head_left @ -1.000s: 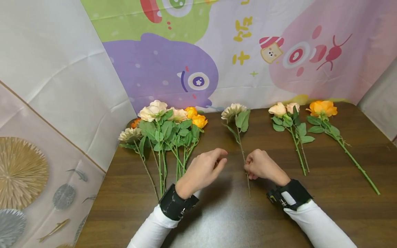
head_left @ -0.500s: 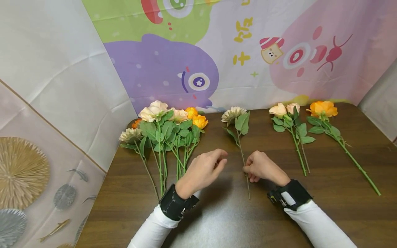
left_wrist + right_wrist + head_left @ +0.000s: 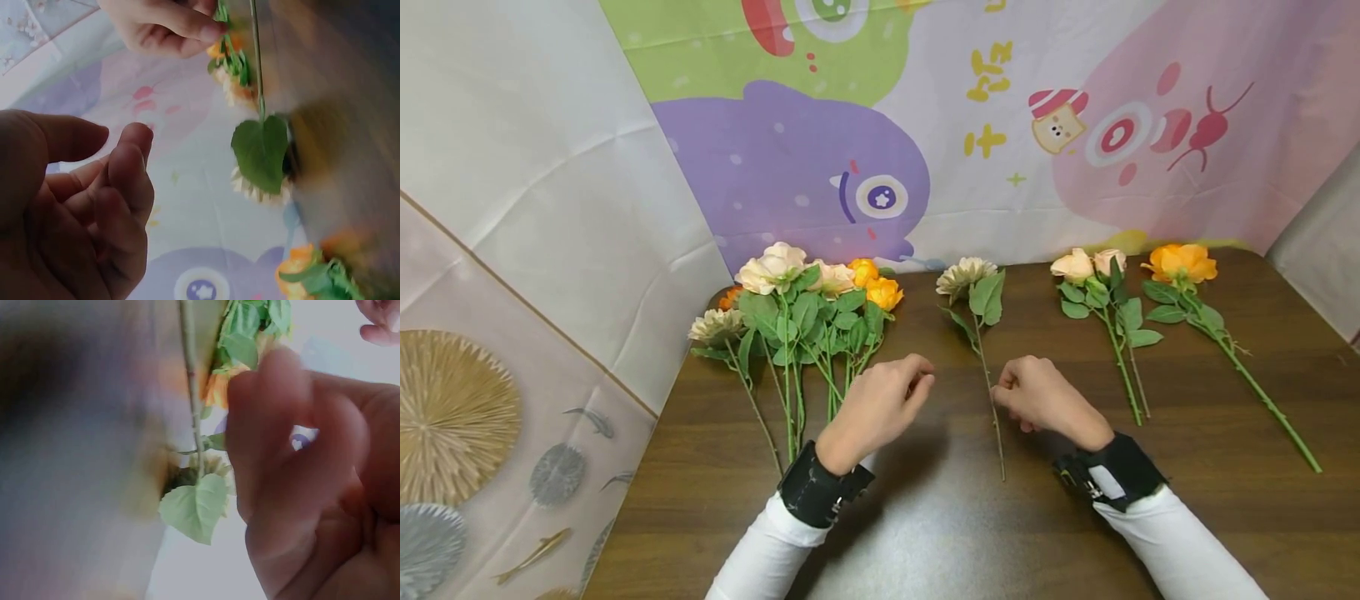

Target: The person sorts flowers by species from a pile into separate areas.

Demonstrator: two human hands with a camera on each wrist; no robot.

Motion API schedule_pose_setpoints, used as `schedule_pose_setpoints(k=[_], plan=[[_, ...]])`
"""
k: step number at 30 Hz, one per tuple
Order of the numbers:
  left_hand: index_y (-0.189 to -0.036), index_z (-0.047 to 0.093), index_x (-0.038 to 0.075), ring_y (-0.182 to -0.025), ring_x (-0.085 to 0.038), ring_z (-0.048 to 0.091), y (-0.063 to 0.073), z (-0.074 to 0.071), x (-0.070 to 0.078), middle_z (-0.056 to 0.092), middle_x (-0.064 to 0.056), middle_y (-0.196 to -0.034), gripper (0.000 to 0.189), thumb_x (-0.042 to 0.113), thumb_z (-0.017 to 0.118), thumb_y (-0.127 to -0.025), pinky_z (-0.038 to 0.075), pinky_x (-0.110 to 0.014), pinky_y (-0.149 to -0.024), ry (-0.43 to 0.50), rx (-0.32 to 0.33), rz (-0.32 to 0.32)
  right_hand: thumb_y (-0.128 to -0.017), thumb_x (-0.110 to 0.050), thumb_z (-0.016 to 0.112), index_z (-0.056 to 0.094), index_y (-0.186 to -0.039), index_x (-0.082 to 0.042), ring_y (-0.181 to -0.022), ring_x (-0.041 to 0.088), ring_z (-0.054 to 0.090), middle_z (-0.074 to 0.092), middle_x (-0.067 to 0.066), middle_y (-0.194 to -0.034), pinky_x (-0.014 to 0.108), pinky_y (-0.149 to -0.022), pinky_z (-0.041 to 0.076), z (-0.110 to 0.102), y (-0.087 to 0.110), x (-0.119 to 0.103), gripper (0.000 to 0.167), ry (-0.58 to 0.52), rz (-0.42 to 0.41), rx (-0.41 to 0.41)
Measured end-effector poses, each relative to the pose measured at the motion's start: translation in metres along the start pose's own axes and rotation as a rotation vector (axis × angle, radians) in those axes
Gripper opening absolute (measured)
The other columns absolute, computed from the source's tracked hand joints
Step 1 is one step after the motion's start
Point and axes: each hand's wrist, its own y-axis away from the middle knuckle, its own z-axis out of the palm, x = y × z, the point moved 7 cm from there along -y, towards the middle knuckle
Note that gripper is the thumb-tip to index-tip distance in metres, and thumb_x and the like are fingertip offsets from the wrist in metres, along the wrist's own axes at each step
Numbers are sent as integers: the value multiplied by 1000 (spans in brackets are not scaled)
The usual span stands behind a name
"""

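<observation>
A single cream daisy-like flower (image 3: 966, 277) lies on the table, its thin brown stem (image 3: 992, 403) pointing toward me. Beside the stem hovers my right hand (image 3: 1047, 395), fingers loosely bent; the right wrist view shows a gap between the hand (image 3: 300, 462) and the stem (image 3: 190, 375), with nothing held. On the other side my left hand (image 3: 880, 406) is raised over the table, also loosely curled. Nothing sits between the thumb and fingers of that left hand (image 3: 94, 194) in the left wrist view.
To the left lies a bunch of flowers (image 3: 808, 312), cream, peach and orange, with their green stems partly behind my left forearm. At right are two peach roses (image 3: 1086, 265) and one orange flower (image 3: 1180, 265). A printed cloth (image 3: 992, 208) hangs behind the brown table (image 3: 970, 542).
My right hand has let go of the cream flower's stem and lifted slightly away to the right. My left hand has shifted a little left. The flower stays about where it was.
</observation>
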Motion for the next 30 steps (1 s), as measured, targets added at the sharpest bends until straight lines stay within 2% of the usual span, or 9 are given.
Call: schedule_pose_setpoints(k=[3,7,10,13,17,20,25,30], plan=[[-101,69,10,-63,-14,63,0,-12,-13,70,0,-80,13,17,59,-99,50,-32,-53,-43,53,-68,-95,-13,60,63,-84,-6,-42,15,55,57,2,-59,29,-45,44,-6,1,-5,14,-6,-45,56],[-96,69,9,-56,-17,59,3,-30,-36,67,-2,-73,10,15,61,-97,45,-31,-46,-114,106,-207,-95,-12,60,63,-87,-5,-43,15,54,55,1,-59,28,-47,43,-11,3,-13,11,-30,-92,107],[-91,68,9,-54,-20,59,7,-32,-53,65,-5,-70,9,15,63,-97,43,-33,-43,-180,67,-304,-95,-13,60,63,-87,-5,-43,15,53,55,0,-58,28,-48,43,-12,4,-16,11,-37,-107,126],[-83,63,9,-54,-26,61,9,-21,-69,63,-8,-67,14,14,62,-96,45,-38,-43,-243,-40,-383,-95,-13,61,63,-87,-6,-43,15,53,54,-1,-57,28,-48,42,-12,5,-16,11,-41,-106,129],[-84,62,7,-60,-33,64,12,4,-84,63,-13,-70,12,12,62,-95,48,-43,-46,-303,-190,-418,-95,-14,62,63,-87,-7,-43,16,53,54,-1,-57,28,-48,42,-10,7,-15,10,-48,-95,124],[-93,65,4,-64,-35,66,13,17,-91,67,-16,-78,7,9,61,-94,51,-45,-49,-330,-240,-424,-95,-14,63,64,-87,-8,-44,15,53,54,-1,-58,28,-48,41,-10,8,-15,10,-52,-95,117],[-92,66,3,-65,-36,66,15,24,-99,67,-17,-79,8,5,58,-95,53,-47,-52,-364,-266,-463,-95,-14,63,64,-86,-8,-44,15,52,54,-1,-58,27,-47,41,-10,8,-15,11,-53,-105,115],[-92,65,2,-65,-35,66,14,24,-98,66,-17,-79,8,3,58,-95,53,-47,-53,-378,-223,-446,-94,-14,63,64,-86,-8,-45,15,52,54,-1,-58,27,-47,41,-10,8,-17,11,-51,-120,115]])
